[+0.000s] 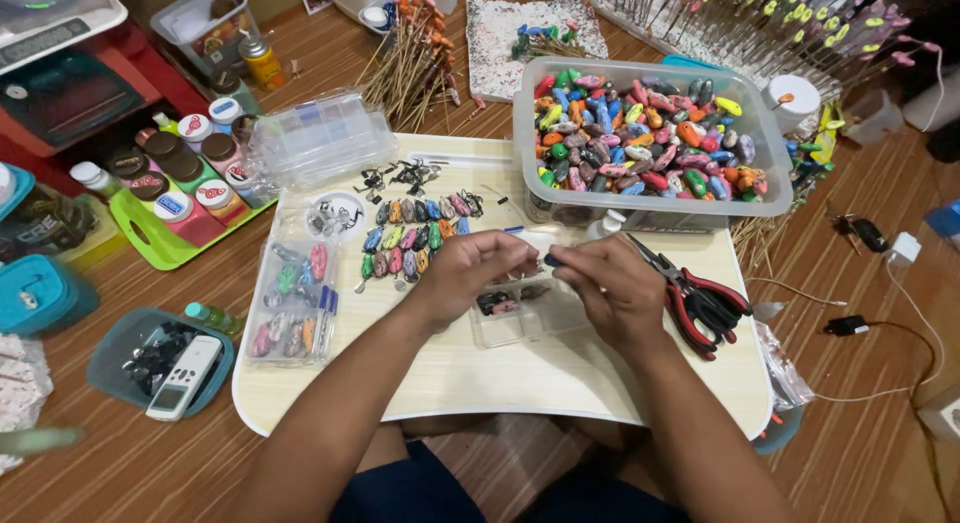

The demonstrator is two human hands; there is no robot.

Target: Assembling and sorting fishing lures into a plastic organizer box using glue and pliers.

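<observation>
- Pinching a small dark-blue piece [551, 260], your left hand [465, 273] and right hand [610, 288] meet over the desk [480, 368].
- Done: rows of finished beads [415, 238].
- Left: seemingly the full tub [640, 133].

There is just one view. The camera sits on the person's head and looks steeply down and forward, close above the pale wooden lap surface [500, 373] and the striped brown wooden floor [150, 463] around it.
</observation>
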